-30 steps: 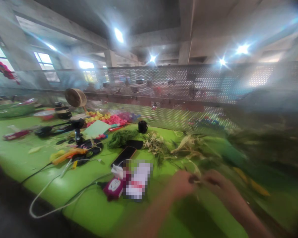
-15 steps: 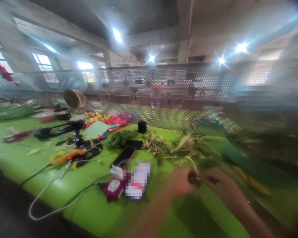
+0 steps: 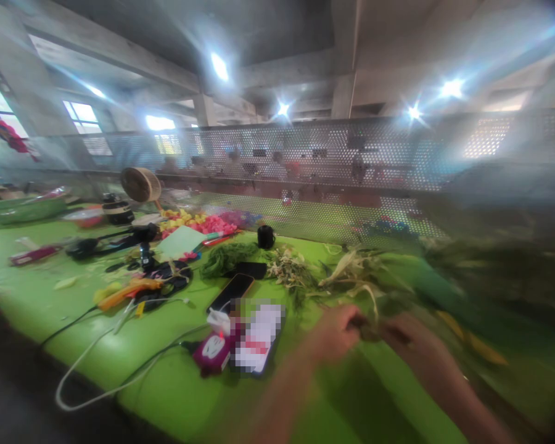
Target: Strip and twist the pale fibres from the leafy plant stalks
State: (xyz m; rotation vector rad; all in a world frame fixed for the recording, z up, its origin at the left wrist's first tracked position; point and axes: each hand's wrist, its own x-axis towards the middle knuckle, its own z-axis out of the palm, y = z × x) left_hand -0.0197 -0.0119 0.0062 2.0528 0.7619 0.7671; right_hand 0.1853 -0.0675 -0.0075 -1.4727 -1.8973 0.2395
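At lower right, my left hand and right hand, fingers curled, work beside a pale strand; I can't tell their grip, but it seems to want light handling.

Tan fan, black cup, tissue packet

Blur hid the fingertips of the left hand and right hand. The left edge cut off the green basket.

Table: green surface. Left hand and right hand, lower right of frame, meet at a blurred plant piece. Fan: left of centre.
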